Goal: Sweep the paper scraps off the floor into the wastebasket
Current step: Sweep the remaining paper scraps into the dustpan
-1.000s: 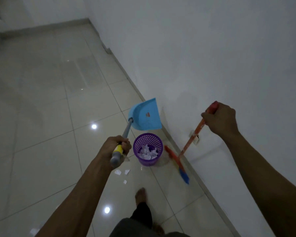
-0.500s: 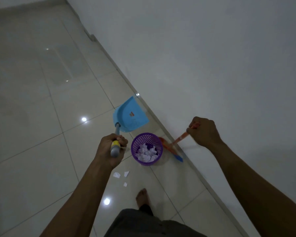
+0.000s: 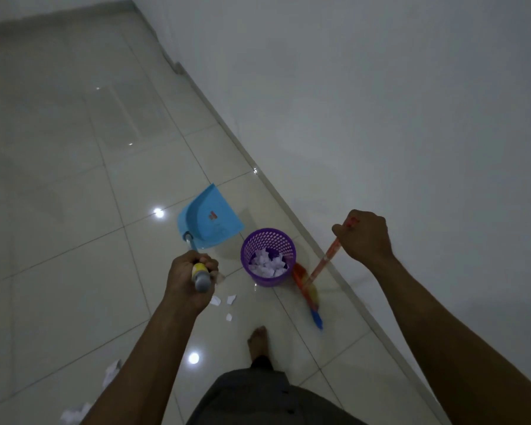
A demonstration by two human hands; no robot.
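A purple mesh wastebasket (image 3: 252, 240) stands on the tiled floor close to the wall, with white paper scraps (image 3: 267, 264) inside. My left hand (image 3: 188, 279) grips the long handle of a blue dustpan (image 3: 210, 217), whose pan hangs just left of and beyond the basket. My right hand (image 3: 364, 236) grips the orange handle of a broom (image 3: 308, 291); its orange and blue head lies on the floor right of the basket. A few loose scraps (image 3: 224, 302) lie on the tiles below my left hand. More scraps (image 3: 74, 414) lie at the bottom left.
A white wall (image 3: 380, 118) with a pale skirting runs diagonally along the right. My bare foot (image 3: 258, 338) stands on the tiles below the basket. The glossy floor (image 3: 59, 179) stretches away to the left and back.
The dustpan has swung left, from over the basket to beside it. My right hand came lower and the broom head slid along the floor beside the basket. The view tilted down.
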